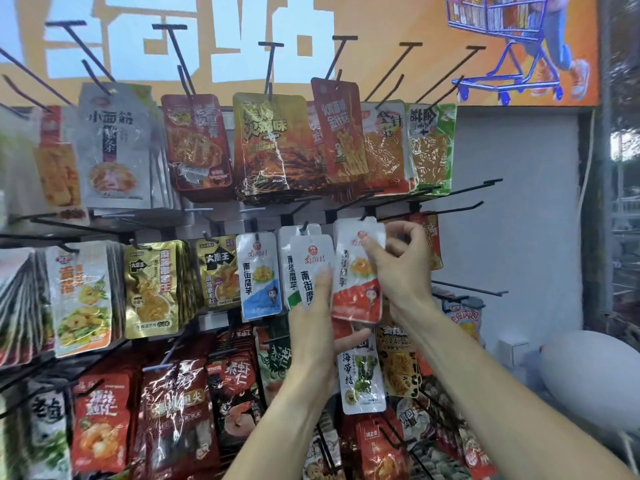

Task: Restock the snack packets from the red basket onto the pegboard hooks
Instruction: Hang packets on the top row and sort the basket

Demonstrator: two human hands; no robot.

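Restock entry, middle row of hooks, packets being hung

Hands: two in view. Right hand [398, 261], fingers curled, pinches the top edge of a red-and-white packet [358, 271] near its hang hole. Left hand [313, 327] holds a white packet with a green corner [311, 268] from below, thumb across its face, and its fingers reach under the lower edge of the red-and-white one.

Task items:
- Red-and-white packet: one clearly seen, top raised to the black hook [426, 214] just above the right hand; whether the hole is already on the wire cannot be told. More red edges show behind it; count unclear.
- White packet with green corner: one in the left hand; a second of the same kind [292, 251] hangs just behind it on a hook.
- White-and-blue packet [259, 275]: one front face visible, hanging to the left of the left hand.
- Red basket: not in view, so remaining stock cannot be counted.

Progress, as judged: board is largely filled, three rows of hanging packets visible. Top row, above both hands, shows about seven filled hooks. At least two bare hooks [471, 289] project to the right of the right hand. The red-and-white packet is mid-placement; the left-hand packet is left to hang
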